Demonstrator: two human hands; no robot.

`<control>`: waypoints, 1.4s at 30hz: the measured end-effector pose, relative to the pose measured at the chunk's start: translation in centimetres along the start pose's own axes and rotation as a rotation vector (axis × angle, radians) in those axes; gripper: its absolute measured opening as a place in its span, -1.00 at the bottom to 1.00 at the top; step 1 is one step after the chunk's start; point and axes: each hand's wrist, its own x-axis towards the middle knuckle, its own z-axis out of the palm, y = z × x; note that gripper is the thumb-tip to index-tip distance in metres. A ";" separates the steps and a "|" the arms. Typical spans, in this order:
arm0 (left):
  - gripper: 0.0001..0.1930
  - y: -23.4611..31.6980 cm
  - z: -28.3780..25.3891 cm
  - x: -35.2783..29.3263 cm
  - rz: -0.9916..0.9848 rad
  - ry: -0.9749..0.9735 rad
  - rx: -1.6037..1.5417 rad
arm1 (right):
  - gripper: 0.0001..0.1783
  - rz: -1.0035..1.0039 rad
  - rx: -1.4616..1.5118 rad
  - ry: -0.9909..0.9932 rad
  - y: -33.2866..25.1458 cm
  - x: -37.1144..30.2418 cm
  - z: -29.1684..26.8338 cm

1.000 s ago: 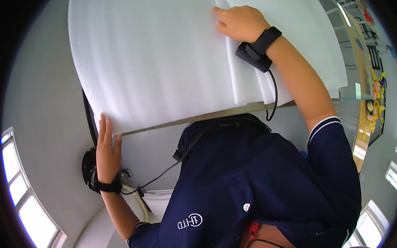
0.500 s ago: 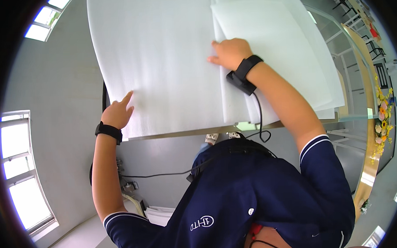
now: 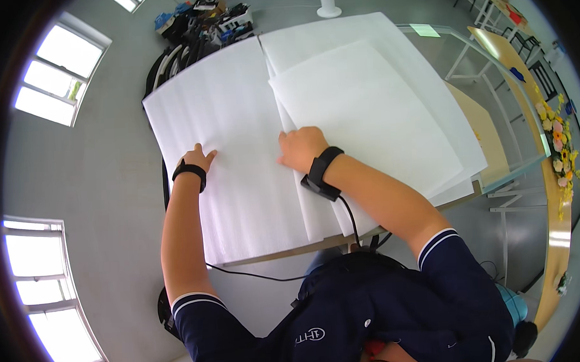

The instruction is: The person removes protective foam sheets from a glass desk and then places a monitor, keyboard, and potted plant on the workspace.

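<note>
Right hand fingers curled, grip unclear

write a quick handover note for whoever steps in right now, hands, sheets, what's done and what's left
Left hand: open, flat on the large white foam sheet at the table's left side.
Right hand: fingers curled, resting at the inner edge of the stack of white foam sheets on the right; whether it pinches an edge cannot be told.
Done: sheets lie flat in two side-by-side groups on the table.
Left: the right stack is fanned and uneven and probably needs squaring.
</note>
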 end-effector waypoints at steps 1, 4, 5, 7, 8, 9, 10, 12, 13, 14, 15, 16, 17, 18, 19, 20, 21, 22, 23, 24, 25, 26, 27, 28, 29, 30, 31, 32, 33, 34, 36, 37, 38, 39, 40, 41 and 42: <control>-0.39 0.6 -0.6 0.7 0.010 -0.040 0.067 | -0.57 0.002 0.024 -0.033 0.2 0.0 0.1; -0.48 3.1 -2.9 0.9 0.113 0.124 0.232 | -0.54 -0.034 0.001 0.031 0.9 -0.1 0.7; -0.48 4.3 -3.1 2.1 0.136 0.139 0.237 | -0.52 -0.053 -0.005 0.049 1.2 -0.1 0.7; -0.56 6.1 -3.4 3.8 0.370 0.195 0.206 | -0.47 -0.048 -0.015 0.041 0.9 -0.1 0.0; -0.57 7.5 -3.7 4.0 0.355 0.194 0.120 | -0.47 -0.044 0.008 0.003 1.0 0.0 -0.1; -0.58 9.5 -4.4 3.7 0.348 0.193 0.031 | -0.46 -0.034 0.029 -0.033 1.2 0.1 -0.2; -0.56 10.7 -4.4 3.7 0.335 0.313 -0.058 | -0.48 -0.048 0.040 0.008 1.4 0.0 0.0; -0.57 12.0 -4.3 5.7 0.341 0.370 -0.149 | -0.56 -0.052 0.065 0.063 1.6 0.0 0.5; -0.58 12.2 -4.1 6.6 0.316 0.406 -0.239 | -0.62 -0.087 0.101 0.102 1.3 -0.2 0.5; -0.53 11.9 -3.9 7.4 0.326 0.348 -0.311 | -0.62 -0.111 0.092 0.118 0.9 -0.3 0.3; -0.53 12.8 -3.7 8.3 0.352 0.347 -0.308 | -0.62 -0.086 0.090 0.122 1.2 -0.3 0.2; -0.48 13.5 -3.5 9.2 0.317 0.302 -0.319 | -0.57 -0.098 0.088 0.050 1.3 -0.3 0.0; -0.43 14.1 -3.2 10.2 0.278 0.256 -0.329 | -0.49 -0.114 0.089 -0.024 1.5 -0.1 0.0; -0.37 14.7 -3.4 10.0 0.260 0.315 -0.272 | -0.48 -0.103 0.094 -0.021 1.5 -0.4 -0.1; -0.37 14.8 -3.7 9.9 0.281 0.316 -0.270 | -0.48 -0.082 0.093 -0.018 1.5 -0.5 -0.3; -0.36 14.7 -3.8 9.9 0.298 0.307 -0.367 | -0.47 -0.077 0.103 -0.029 1.5 -0.7 -0.5; -0.35 14.4 -4.1 9.5 0.308 0.295 -0.461 | -0.47 -0.078 0.116 -0.041 1.3 -0.8 -0.5; -0.35 14.2 -3.8 10.0 0.316 0.277 -0.511 | -0.47 -0.063 0.122 -0.043 1.2 -0.9 -0.3; -0.35 13.7 -3.4 10.4 0.330 0.266 -0.505 | -0.48 -0.071 0.118 0.004 1.3 -1.0 -0.1; -0.34 13.0 -3.0 10.6 0.446 0.267 -0.568 | -0.50 -0.080 0.117 0.052 1.2 -1.2 0.0; -0.34 12.1 -2.4 11.2 0.562 0.261 -0.634 | -0.50 -0.062 0.127 0.046 1.1 -1.2 0.1; -0.34 11.3 -1.6 12.2 0.673 0.238 -0.679 | -0.51 -0.074 0.133 0.048 1.1 -1.2 -0.1; -0.34 11.0 -1.6 12.9 0.691 0.221 -0.672 | -0.53 -0.081 0.138 0.053 1.4 -1.1 -0.1; -0.36 11.0 -2.0 13.0 0.739 0.171 -0.747 | -0.54 -0.073 0.175 0.023 1.8 -1.0 0.3; -0.36 11.2 -2.1 13.0 0.786 0.117 -0.821 | -0.54 -0.044 0.188 0.018 2.1 -0.9 0.4; -0.36 11.8 -2.8 12.1 0.777 0.154 -0.789 | -0.53 -0.058 0.220 0.020 2.3 -1.0 0.3; -0.39 12.0 -3.0 11.5 0.879 0.227 -0.863 | -0.52 -0.075 0.249 0.024 2.4 -1.3 0.0; -0.41 12.7 -3.3 11.0 0.991 0.366 -0.919 | -0.51 -0.086 0.246 0.023 2.4 -1.7 -0.3; -0.43 13.4 -4.1 9.7 1.101 0.504 -0.977 | -0.50 -0.095 0.255 0.012 2.4 -2.1 -0.5; -0.45 13.8 -5.2 7.7 1.133 0.404 -0.941 | -0.49 -0.107 0.234 0.017 2.5 -2.8 -0.8; -0.47 13.6 -4.6 7.4 1.161 0.065 -0.831 | -0.49 -0.103 0.223 0.020 1.9 -4.6 -1.0; -0.47 13.6 -4.3 8.2 1.177 0.050 -0.823 | -0.49 -0.116 0.256 0.042 1.8 -5.3 -1.2; -0.47 13.6 -4.0 8.8 1.193 0.074 -0.733 | -0.49 -0.130 0.289 0.064 1.7 -6.2 -1.4; -0.47 13.9 -3.7 9.2 1.216 0.095 -0.644 | -0.49 -0.103 0.293 0.067 1.9 -7.5 -1.7; -0.48 14.0 -3.5 9.2 1.222 0.078 -0.667 | -0.51 -0.116 0.422 0.177 2.3 -9.4 -2.1; -0.48 13.9 -3.5 9.2 1.239 0.065 -0.662 | -0.53 -0.131 0.547 0.290 2.7 -11.5 -2.5; -0.48 14.1 -3.7 9.0 1.225 0.060 -0.656 | -0.55 -0.046 0.526 0.406 3.3 -13.8 -3.0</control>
